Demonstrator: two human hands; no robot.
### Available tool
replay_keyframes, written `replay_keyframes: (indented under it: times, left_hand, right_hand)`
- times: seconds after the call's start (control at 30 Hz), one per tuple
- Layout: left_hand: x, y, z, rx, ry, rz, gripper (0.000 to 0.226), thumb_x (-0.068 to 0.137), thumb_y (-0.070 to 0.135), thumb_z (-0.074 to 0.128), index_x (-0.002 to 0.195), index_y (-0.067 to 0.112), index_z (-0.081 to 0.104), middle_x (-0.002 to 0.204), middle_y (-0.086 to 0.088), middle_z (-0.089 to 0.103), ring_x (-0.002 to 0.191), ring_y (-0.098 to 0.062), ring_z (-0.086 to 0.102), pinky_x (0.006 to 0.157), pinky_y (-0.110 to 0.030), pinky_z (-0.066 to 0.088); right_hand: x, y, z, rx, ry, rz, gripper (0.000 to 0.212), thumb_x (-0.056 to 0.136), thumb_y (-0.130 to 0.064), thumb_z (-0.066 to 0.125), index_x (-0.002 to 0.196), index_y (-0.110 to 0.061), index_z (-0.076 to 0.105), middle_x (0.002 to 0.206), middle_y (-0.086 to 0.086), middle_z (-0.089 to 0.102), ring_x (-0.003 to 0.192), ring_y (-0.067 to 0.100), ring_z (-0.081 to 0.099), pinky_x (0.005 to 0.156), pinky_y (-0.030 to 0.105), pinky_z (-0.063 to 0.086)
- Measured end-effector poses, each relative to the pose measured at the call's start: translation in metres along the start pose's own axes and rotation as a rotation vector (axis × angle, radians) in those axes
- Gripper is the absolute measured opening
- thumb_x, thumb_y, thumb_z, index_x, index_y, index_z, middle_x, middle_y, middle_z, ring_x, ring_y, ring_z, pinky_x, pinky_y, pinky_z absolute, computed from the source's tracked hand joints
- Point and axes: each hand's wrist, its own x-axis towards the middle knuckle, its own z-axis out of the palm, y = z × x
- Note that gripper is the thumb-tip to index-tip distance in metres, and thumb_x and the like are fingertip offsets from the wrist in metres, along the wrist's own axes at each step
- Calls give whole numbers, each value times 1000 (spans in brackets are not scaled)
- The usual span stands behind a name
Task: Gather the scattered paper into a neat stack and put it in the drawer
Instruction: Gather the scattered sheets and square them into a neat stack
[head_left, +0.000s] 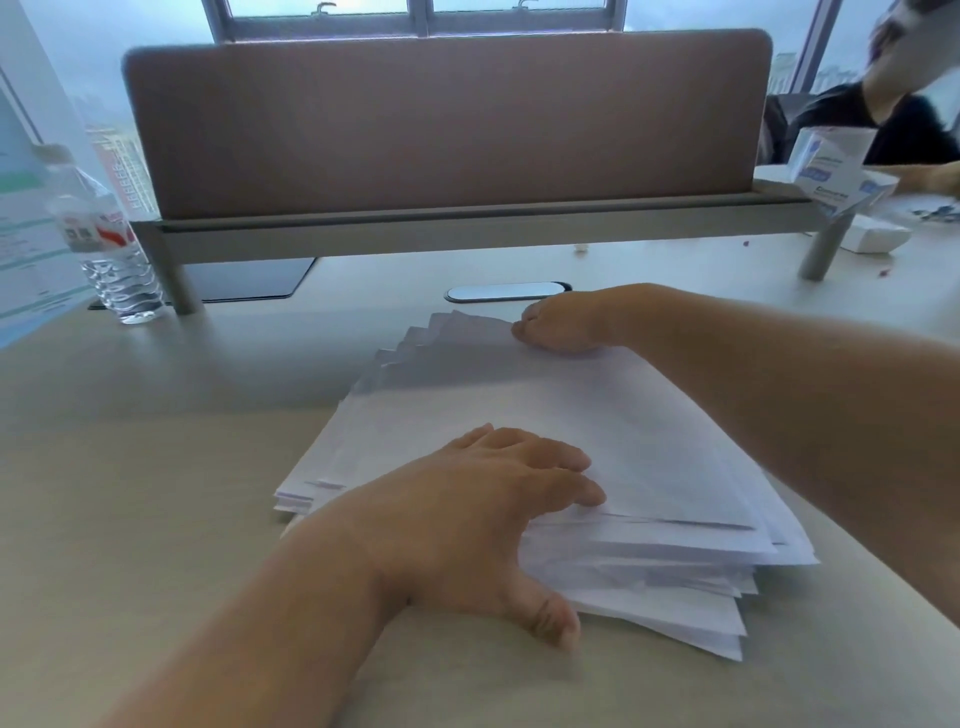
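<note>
Desk (156, 467) by window: left hand (467, 514), fingers spread, and right hand (558, 327), fingers curled, gather paper (597, 426); squaring edges likely next.

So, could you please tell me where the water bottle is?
The water bottle stands at the far left of the head view, beside the divider's left leg.

You have white paper (597, 415) on a pale beige desk (156, 467); far off, a dusty mauve divider (447, 124), and at far left a clear bottle (104, 234) with a red-and-white label.
</note>
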Motion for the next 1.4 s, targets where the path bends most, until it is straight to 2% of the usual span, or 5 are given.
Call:
replay_keyframes:
  times: [0.23, 0.5, 0.8, 1.23, 1.4]
  left_hand:
    - [8, -11, 8, -11, 28, -32, 99, 72, 89, 62, 156, 47, 32, 166, 27, 19, 151, 1, 8, 129, -37, 9]
    - [1, -17, 9, -151, -17, -23, 105, 68, 75, 81, 156, 50, 31, 166, 31, 14, 152, 6, 2, 129, -34, 7]
    - [2, -17, 8, -155, -44, -28, 106, 67, 73, 82, 156, 51, 30, 165, 32, 13, 152, 8, -1, 130, -38, 3]
    - [2, -16, 9, -137, -29, -10, 106, 67, 73, 82, 156, 50, 31, 165, 31, 15, 150, 8, 4, 128, -33, 5]
    - [2, -14, 7, -147, -37, -15, 105, 67, 71, 83, 156, 51, 31, 165, 31, 15, 150, 9, 4, 129, -41, 6]
  right_hand:
    - [-8, -8, 2, -158, -37, -74, 40, 96, -58, 35, 116, -27, 52, 140, 4, 53, 125, 29, 50, 106, 47, 39]
    - [-17, 3, -22, 410, -304, 185, 41, 80, -37, 79, 110, -10, 74, 102, 12, 79, 92, 34, 76, 94, 54, 56]
    - [-14, 24, -25, 560, -543, 229, 42, 83, -17, 75, 122, -2, 71, 119, 18, 73, 119, 36, 66, 109, 53, 47]
    - [-24, 20, -37, 615, -522, 102, 40, 89, 0, 60, 129, -1, 65, 121, 21, 71, 101, 37, 72, 86, 48, 60]
    - [-30, 14, -38, 578, -568, 156, 27, 90, -10, 63, 114, -3, 72, 111, 19, 75, 94, 35, 73, 93, 48, 56]
